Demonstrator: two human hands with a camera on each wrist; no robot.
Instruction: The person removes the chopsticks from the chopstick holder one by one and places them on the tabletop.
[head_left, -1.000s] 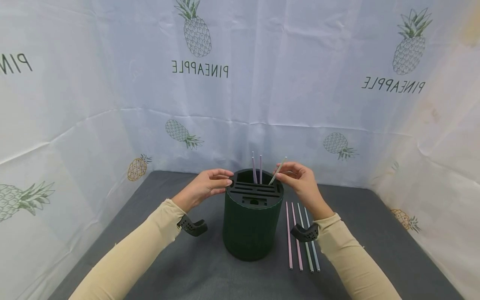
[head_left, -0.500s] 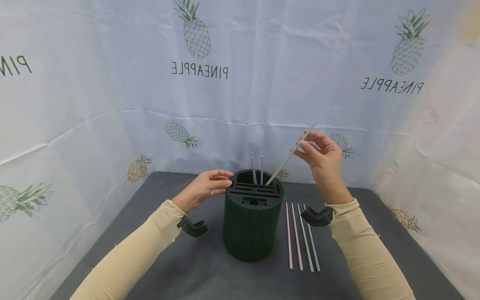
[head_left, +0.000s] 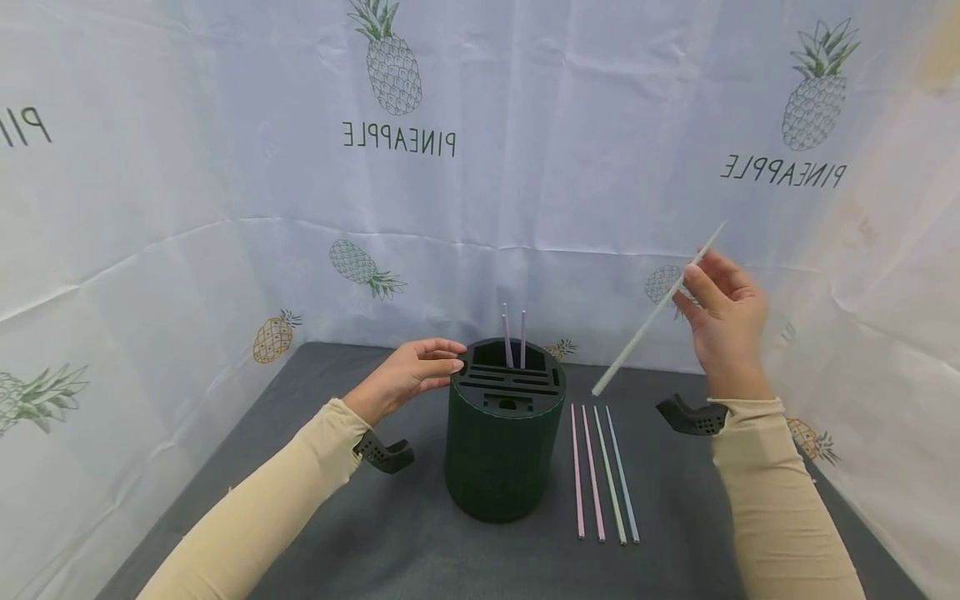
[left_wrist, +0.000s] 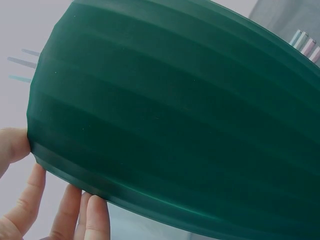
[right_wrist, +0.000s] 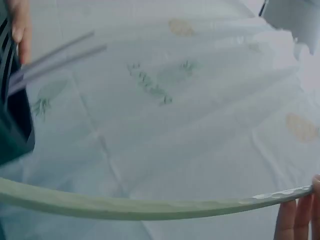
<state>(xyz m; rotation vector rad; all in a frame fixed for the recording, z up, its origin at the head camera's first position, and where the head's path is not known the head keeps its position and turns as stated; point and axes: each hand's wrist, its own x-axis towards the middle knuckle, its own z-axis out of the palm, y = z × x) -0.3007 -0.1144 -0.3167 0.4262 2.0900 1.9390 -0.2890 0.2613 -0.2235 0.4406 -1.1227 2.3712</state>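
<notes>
A dark green cylindrical knife block [head_left: 502, 458] with a black slotted top stands upright on the table. My left hand [head_left: 408, 371] rests its fingertips on the block's left side at the rim; in the left wrist view, its fingers [left_wrist: 97, 217] touch the green wall. Two purple chopsticks [head_left: 522, 337] stand in the block's rear opening. Up to the right, my right hand [head_left: 723, 321] pinches a pale green chopstick [head_left: 645, 329] near its upper end. This chopstick slants down to the left, its lower end right of the block and outside it.
Two pink chopsticks [head_left: 589, 467], a green chopstick [head_left: 611, 479] and a blue chopstick [head_left: 624, 479] lie side by side on the dark grey table [head_left: 360, 533], right of the block. A white pineapple-print cloth [head_left: 525, 192] surrounds the table's back and sides.
My right hand has lifted the pale green chopstick out of the block's rear opening and carried it up and to the right. The left hand and the block have stayed put.
</notes>
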